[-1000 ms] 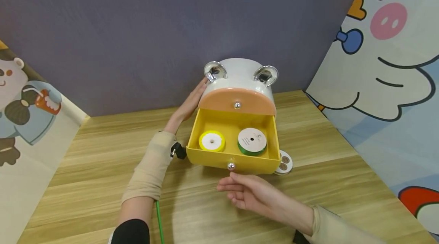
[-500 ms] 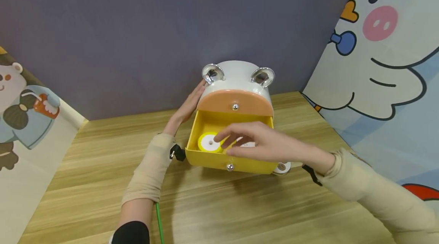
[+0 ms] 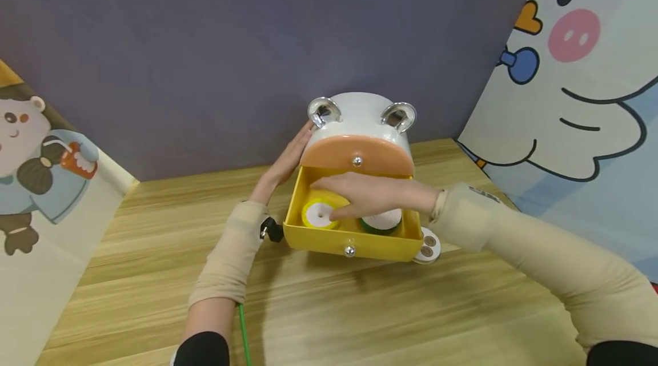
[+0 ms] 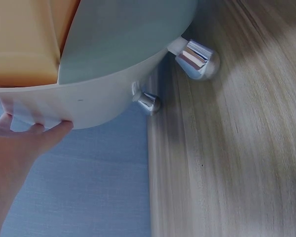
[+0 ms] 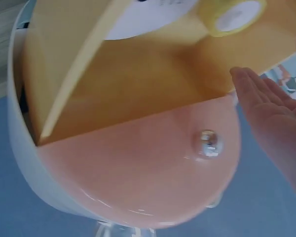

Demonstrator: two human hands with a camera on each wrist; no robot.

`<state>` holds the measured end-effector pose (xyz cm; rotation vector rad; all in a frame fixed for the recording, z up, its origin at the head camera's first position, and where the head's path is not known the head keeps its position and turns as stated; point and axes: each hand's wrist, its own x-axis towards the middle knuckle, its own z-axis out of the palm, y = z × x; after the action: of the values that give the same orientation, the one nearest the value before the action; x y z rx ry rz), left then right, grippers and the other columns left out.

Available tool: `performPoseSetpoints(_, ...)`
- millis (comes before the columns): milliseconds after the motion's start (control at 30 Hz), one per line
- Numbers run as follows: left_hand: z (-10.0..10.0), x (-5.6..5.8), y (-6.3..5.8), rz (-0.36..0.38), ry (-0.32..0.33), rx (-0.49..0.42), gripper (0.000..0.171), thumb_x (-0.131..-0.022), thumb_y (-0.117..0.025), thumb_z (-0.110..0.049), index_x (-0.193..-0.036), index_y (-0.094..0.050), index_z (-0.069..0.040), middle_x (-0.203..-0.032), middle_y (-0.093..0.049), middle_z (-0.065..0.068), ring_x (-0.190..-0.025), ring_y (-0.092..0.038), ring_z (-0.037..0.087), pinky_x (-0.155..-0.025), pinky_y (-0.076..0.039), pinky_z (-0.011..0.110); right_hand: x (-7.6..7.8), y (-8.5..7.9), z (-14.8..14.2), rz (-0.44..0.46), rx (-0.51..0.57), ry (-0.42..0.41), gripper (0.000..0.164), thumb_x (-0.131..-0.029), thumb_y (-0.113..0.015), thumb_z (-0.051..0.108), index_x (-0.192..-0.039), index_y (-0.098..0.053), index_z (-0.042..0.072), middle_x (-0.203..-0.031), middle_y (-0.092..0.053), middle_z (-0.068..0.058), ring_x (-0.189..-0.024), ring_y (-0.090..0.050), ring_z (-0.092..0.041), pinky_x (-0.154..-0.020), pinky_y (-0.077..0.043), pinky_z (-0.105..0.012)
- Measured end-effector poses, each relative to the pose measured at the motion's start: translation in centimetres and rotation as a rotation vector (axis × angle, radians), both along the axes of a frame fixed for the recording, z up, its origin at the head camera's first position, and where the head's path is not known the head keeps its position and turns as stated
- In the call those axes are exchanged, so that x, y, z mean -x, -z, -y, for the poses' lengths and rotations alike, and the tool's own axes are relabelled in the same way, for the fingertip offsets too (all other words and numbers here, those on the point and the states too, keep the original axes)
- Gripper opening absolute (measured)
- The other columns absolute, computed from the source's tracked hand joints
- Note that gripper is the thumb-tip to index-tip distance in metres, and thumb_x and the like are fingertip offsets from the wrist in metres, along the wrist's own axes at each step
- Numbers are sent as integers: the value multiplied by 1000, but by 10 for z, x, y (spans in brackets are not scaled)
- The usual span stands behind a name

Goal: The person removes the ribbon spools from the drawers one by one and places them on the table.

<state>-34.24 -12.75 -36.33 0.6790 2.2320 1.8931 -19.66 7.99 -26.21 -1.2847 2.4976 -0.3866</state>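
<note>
A small white drawer cabinet (image 3: 360,112) with silver ear shapes stands against the wall. Its lower yellow drawer (image 3: 313,238) is pulled out, below a peach upper drawer (image 3: 329,152) that sits closed. Inside lie a spool of yellow ribbon (image 3: 315,218) at left and a spool of green ribbon (image 3: 384,224) at right. My left hand (image 3: 289,159) rests with extended fingers against the cabinet's left side; its fingertips touch the white shell (image 4: 96,101) in the left wrist view. Over the drawer reaches my right hand (image 3: 362,192), fingers extended, thumb close over the yellow spool. It partly hides the green spool.
A flat white round piece with brown dots (image 3: 429,247) shows beside the drawer's right front corner. A green cable (image 3: 244,332) runs under my left forearm. The wood table (image 3: 334,314) meets a grey wall (image 3: 205,69) behind, with cartoon panels at both sides.
My right hand has moved up from in front of the drawer's knob to over the open drawer, then further in above the spools. The left hand stays against the cabinet.
</note>
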Motion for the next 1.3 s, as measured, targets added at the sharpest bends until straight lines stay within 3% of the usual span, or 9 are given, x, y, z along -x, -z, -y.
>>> performPoseSetpoints(167, -4, -2, 0, 14, 17, 10, 53, -108, -28, -44, -159, -15, -35, -168, -15, -7, -156, -9, 12, -129, -6, 41, 8, 9, -2, 47, -55, 21, 75, -87, -76, 19, -150, -38, 1, -151, -49, -13, -138, -48, -26, -118, -39, -42)
performPoseSetpoints(300, -6, -12, -12, 10, 33, 18, 54, -109, -29, -38, -160, -14, -28, -169, -13, -3, -156, -7, 15, -129, -5, 42, 12, 19, -1, 39, -94, 7, 81, -84, -78, 19, -150, -36, -2, -150, -48, -16, -135, -49, -26, -117, -40, -42)
performPoseSetpoints(433, -6, -23, -23, -1, 38, 15, 55, -109, -29, -35, -161, -14, -24, -169, -14, 1, -157, -7, 17, -129, -6, 42, 17, 28, 4, 17, -111, -6, 79, -84, -78, 22, -147, -37, -2, -143, -52, -15, -127, -52, -24, -114, -43, -41)
performPoseSetpoints(533, -6, -24, -23, -11, 33, 5, 55, -109, -30, -35, -160, -15, -24, -168, -15, 1, -157, -8, 17, -129, -6, 41, 19, 35, 7, 9, -112, -7, 71, -84, -79, 24, -141, -43, 1, -132, -57, -11, -117, -54, -21, -109, -46, -38)
performPoseSetpoints(767, -6, -4, -4, -22, 34, -17, 53, -109, -28, -38, -160, -15, -30, -168, -14, -4, -156, -8, 15, -129, -5, 42, 22, 45, 11, -3, -118, -2, 56, -84, -80, 24, -128, -51, 6, -116, -59, -5, -105, -54, -18, -99, -48, -34)
performPoseSetpoints(967, -4, -2, 1, -40, 14, -8, 55, -106, -31, -53, -157, -19, -40, -167, -17, -11, -155, -11, 11, -129, -7, 42, 20, 43, 12, -34, -142, 33, 61, -84, -79, 22, -135, -51, 3, -126, -61, -8, -110, -57, -20, -103, -49, -37)
performPoseSetpoints(1133, -2, -2, 1, -47, 17, -12, 55, -106, -31, -52, -157, -19, -39, -167, -16, -11, -156, -10, 11, -129, -6, 43, 19, 41, 13, -37, -162, 55, 67, -84, -78, 23, -140, -48, 1, -133, -59, -11, -116, -57, -22, -105, -49, -38)
performPoseSetpoints(1300, 0, -1, 1, -47, 5, -9, 55, -106, -31, -51, -158, -19, -37, -167, -16, -11, -156, -10, 10, -129, -6, 42, 20, 32, 10, -45, -117, 65, 73, -83, -81, 27, -142, -46, 3, -135, -60, -10, -117, -58, -21, -105, -49, -38)
